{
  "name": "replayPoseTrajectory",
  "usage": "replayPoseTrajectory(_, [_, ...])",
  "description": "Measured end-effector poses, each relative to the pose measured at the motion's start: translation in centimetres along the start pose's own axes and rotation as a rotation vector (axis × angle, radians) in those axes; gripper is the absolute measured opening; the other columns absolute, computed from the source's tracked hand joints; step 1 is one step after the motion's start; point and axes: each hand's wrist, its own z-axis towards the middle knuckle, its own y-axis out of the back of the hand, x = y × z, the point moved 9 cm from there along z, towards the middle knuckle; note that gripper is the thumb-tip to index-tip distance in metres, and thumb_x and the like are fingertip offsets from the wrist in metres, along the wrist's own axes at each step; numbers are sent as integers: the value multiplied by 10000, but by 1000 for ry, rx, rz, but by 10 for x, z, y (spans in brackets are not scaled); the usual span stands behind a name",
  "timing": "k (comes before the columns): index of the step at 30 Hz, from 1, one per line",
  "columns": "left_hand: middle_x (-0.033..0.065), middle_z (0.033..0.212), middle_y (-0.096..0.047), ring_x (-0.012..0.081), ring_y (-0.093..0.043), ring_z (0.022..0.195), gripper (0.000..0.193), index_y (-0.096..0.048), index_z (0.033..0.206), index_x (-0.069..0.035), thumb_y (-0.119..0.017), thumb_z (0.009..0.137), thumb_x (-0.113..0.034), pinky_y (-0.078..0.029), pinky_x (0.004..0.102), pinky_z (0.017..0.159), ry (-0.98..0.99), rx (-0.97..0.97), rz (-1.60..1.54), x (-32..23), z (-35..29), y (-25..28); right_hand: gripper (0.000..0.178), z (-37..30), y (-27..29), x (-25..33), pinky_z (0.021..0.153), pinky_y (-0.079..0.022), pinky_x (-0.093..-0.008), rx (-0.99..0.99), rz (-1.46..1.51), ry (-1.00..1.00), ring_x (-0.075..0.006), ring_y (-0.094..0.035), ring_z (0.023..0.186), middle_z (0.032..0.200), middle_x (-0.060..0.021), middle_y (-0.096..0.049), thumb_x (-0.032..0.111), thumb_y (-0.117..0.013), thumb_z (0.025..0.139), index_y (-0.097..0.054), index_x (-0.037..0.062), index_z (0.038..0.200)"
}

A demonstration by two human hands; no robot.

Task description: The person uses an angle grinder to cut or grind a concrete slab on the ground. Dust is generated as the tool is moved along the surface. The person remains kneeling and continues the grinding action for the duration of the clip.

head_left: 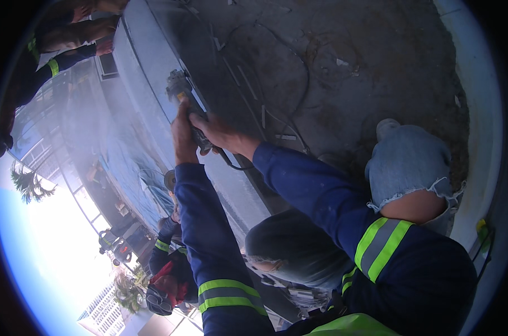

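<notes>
One grey, metal-headed angle grinder (179, 85) is gripped by two bare hands, the left hand (183, 134) and the right hand (221, 132) both clamped around its body, over one long, pale grey slab (147, 53). Its head sits near the slab's straight right edge; whether the disc touches is unclear. Beyond that edge, dark, dusty floor (371, 73) spreads widely, crossed by a thin black cord (305, 92) and several narrow, pale strips (263, 116).

wearer (352, 326): one left hand (183, 134), one right hand (225, 134), two sleeves (209, 224), two denim knees (410, 162). also one power tool (179, 86), one red scarf (167, 284), two distant people (122, 253).
</notes>
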Motion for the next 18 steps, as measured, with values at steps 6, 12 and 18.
replayPoseTrajectory(6, [179, 1079, -741, 260, -742, 893, 727, -692, 1317, 95, -706, 1055, -584, -609, 423, 783, -32, -38, 73, -5, -6, 2, 509, 0, 1, -2, 358, -459, -280, -9, 5, 3, -196, -735, 550, 820, -92, -696, 493, -544, 1157, -635, -8, 1171])
replayPoseTrajectory(12, [156, 1038, -747, 234, -734, 870, 678, -726, 1265, 112, -724, 1051, -532, -593, 393, 781, -49, -53, 51, -5, -6, 3, 517, 4, 0, -6, 356, -458, -283, -25, -19, -1, -203, -739, 549, 822, -106, -717, 506, -549, 1151, -640, -2, 1168])
replayPoseTrajectory(18, [156, 1050, -740, 234, -729, 862, 679, -716, 1270, 87, -714, 1052, -557, -596, 398, 776, -46, -24, 13, -2, -2, 1, 528, 2, 1, -1, 360, -468, -290, -25, -2, -34, -205, -742, 551, 811, -115, -727, 518, -554, 1149, -648, -1, 1153])
